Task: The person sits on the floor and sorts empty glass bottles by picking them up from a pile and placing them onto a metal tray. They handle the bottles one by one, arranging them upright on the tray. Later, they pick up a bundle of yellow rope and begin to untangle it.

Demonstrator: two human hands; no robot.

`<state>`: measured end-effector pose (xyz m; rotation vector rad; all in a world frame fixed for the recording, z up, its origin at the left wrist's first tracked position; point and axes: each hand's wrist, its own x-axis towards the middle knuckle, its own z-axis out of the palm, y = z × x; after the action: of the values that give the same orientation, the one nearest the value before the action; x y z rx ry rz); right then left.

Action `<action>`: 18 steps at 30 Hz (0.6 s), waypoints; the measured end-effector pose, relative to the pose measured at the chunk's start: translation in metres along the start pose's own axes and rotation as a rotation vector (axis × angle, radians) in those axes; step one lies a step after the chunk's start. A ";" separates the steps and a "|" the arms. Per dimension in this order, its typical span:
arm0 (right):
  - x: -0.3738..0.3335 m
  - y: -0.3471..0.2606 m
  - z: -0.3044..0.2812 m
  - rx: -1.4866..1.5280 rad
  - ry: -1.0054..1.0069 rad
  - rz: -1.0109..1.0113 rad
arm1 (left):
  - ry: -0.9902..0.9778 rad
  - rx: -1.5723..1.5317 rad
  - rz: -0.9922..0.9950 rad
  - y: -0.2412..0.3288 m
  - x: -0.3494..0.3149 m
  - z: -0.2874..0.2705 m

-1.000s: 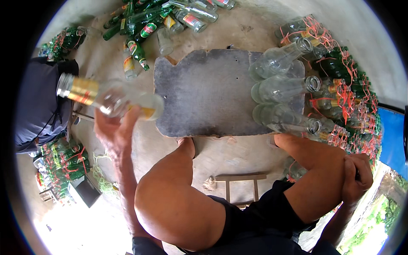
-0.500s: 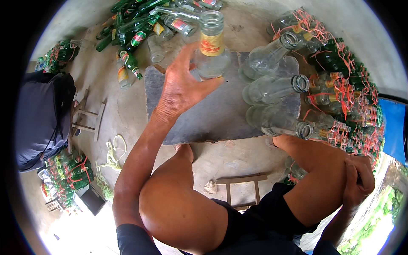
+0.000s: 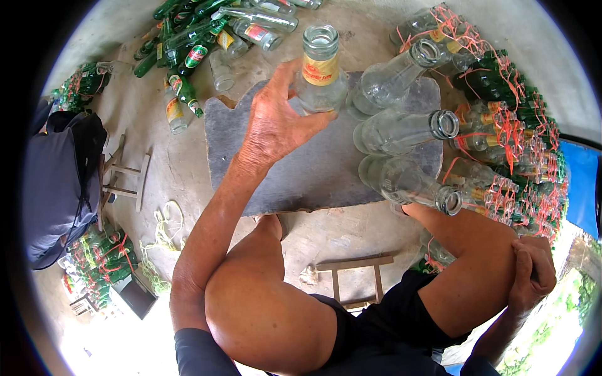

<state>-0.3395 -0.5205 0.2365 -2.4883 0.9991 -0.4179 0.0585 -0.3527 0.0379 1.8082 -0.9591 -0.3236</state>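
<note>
- Your left hand point(image 3: 273, 122) has just brought the yellow-labelled bottle point(image 3: 322, 72) in from beyond the table's left edge; a second ago it was tilted out there.
- The bottle now stands roughly upright over the far part of the table point(image 3: 313, 172), just left of the three clear bottles point(image 3: 401, 135), its open mouth up.
- You grasp it with thumb and fingers wrapped around the body; your fingers mask the base, so I cannot tell whether it touches the tabletop.
- For the work, this seems to mean the carry is largely over, with letting go not yet done.
- Your right hand point(image 3: 532, 269) has stayed loosely curled by your right knee point(image 3: 501, 247); I cannot tell whether it is clenched or holds anything.
- The three clear bottles keep their places along the table's right side.
</note>
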 end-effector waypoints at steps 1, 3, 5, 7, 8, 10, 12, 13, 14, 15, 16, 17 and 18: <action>0.000 0.000 0.000 -0.001 -0.002 0.002 | -0.004 0.009 -0.002 -0.001 -0.001 0.001; -0.001 0.003 0.000 0.023 0.008 -0.012 | -0.013 0.024 -0.004 -0.003 -0.002 0.003; -0.002 0.005 0.000 0.034 0.006 -0.029 | -0.012 0.022 -0.004 0.000 -0.002 0.004; -0.003 0.008 0.000 0.033 -0.008 -0.049 | -0.015 0.008 0.000 -0.002 -0.002 0.007; -0.003 0.007 -0.001 0.030 -0.012 -0.042 | -0.016 -0.004 0.002 -0.005 -0.002 0.009; -0.002 0.005 -0.003 0.023 -0.020 -0.027 | -0.020 -0.011 0.001 -0.006 -0.002 0.011; -0.002 0.006 -0.002 0.038 -0.024 -0.034 | -0.027 -0.001 -0.007 -0.004 -0.002 0.013; -0.002 0.007 -0.002 0.045 -0.026 -0.038 | -0.028 -0.002 0.006 -0.005 -0.002 0.015; -0.002 0.007 -0.002 0.041 -0.026 -0.038 | -0.029 -0.001 0.018 -0.007 -0.002 0.016; -0.002 0.008 -0.003 0.036 -0.027 -0.038 | -0.029 0.000 0.030 -0.009 -0.002 0.017; -0.002 0.009 -0.003 0.032 -0.029 -0.038 | -0.030 0.011 0.029 -0.009 -0.002 0.017; -0.001 0.009 -0.002 0.023 -0.028 -0.036 | -0.028 0.028 0.028 -0.008 -0.002 0.015; 0.000 0.009 -0.001 0.015 -0.029 -0.035 | -0.024 0.045 0.026 -0.008 -0.002 0.013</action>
<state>-0.3450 -0.5264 0.2330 -2.4943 0.9396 -0.3976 0.0534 -0.3587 0.0250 1.8345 -1.0129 -0.3109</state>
